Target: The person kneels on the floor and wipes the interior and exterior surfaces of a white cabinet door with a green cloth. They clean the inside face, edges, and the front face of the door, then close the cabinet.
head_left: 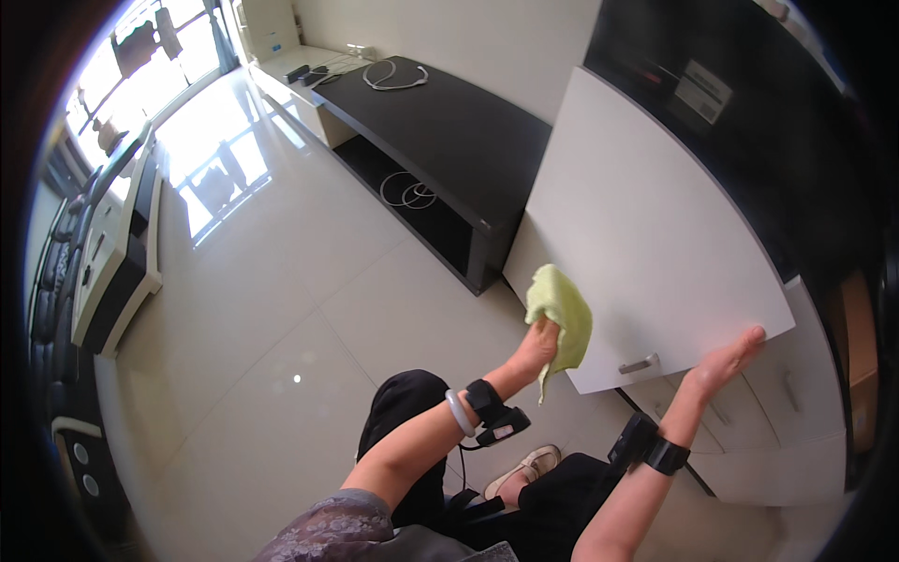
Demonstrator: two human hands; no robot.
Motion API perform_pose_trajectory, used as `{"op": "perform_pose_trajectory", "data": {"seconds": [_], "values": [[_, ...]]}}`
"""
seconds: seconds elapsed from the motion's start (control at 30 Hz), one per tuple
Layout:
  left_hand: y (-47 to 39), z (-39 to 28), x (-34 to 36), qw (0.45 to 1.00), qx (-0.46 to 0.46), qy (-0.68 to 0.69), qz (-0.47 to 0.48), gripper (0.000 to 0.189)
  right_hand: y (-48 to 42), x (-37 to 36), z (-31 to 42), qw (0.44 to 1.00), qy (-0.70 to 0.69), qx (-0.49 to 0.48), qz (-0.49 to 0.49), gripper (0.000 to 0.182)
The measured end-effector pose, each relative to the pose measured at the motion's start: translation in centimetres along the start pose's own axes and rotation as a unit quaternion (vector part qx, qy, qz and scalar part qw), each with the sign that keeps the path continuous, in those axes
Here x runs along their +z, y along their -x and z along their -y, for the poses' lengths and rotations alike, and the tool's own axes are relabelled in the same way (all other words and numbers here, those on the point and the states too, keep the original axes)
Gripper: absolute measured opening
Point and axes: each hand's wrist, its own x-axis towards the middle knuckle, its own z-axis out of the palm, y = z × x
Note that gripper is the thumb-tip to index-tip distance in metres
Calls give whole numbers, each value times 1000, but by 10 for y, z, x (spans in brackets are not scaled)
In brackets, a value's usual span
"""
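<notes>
My left hand (539,348) holds a light green cloth (572,316), which drapes over the fingers and hangs down with a pointed corner. The cloth is in front of the lower left part of a white cabinet door (653,211); whether it touches the panel I cannot tell. A metal handle (639,365) sits near the door's bottom edge. At that edge, towards the right corner, my right hand (727,362) grips the door, its fingers partly hidden. Both wrists wear black strapped devices, and a pale bangle (460,413) circles my left forearm.
White cabinet fronts (744,411) with handles stand below the door. A low dark TV stand (435,112) with white cables (393,86) runs along the wall. A cardboard box (860,337) is at right. A white-and-black low table (119,267) stands left on glossy floor tiles (281,337).
</notes>
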Motion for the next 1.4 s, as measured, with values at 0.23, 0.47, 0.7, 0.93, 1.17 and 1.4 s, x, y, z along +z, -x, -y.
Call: {"op": "perform_pose_trajectory", "data": {"seconds": [0.23, 0.47, 0.7, 0.93, 1.17, 1.4], "values": [[3, -6, 5, 987, 25, -143, 65, 38, 0, 0, -20, 927, 319, -192, -38, 59], [5, -13, 8, 998, 34, -41, 38, 46, 1, -2, -16, 905, 387, -177, 5, 75], [2, 5, 4, 998, 9, -55, 14, 50, -1, 3, -14, 928, 337, -154, 45, 70], [10, 7, 2, 998, 31, -55, 6, 51, -17, 1, -38, 929, 321, -168, 68, 61], [15, 5, -7, 983, 25, -181, 19, 45, 0, 11, -43, 947, 244, -127, 167, 57], [-3, 49, -47, 979, 162, -116, -45, 29, 56, 53, -37, 909, 132, 29, 394, 49]]}}
